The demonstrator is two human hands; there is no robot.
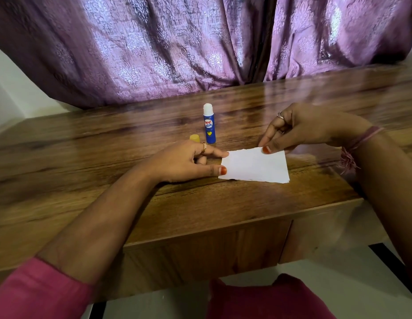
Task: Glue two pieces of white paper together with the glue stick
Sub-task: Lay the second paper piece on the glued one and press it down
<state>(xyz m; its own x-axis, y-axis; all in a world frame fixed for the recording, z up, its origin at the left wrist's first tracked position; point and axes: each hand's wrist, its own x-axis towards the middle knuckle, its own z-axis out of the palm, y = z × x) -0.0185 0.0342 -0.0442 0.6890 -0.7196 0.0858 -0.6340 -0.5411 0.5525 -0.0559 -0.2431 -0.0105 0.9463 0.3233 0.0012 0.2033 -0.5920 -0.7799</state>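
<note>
A white paper (254, 165) lies flat on the wooden table (108, 180), and a second layer shows along its near and right edges. My left hand (186, 161) is at the paper's left edge, its straight thumb and forefinger tips touching that edge. My right hand (301, 130) pinches the paper's far edge between thumb and forefinger. The blue glue stick (209, 124) stands upright and uncapped behind my left hand, with its white glue showing on top. Its yellow cap (195, 137) lies just left of it, partly hidden by my left hand.
A purple patterned curtain (200, 42) hangs along the table's far edge. The table's near edge (223, 229) runs in front of me, with a white floor (338, 268) and dark red cloth (264, 300) below it.
</note>
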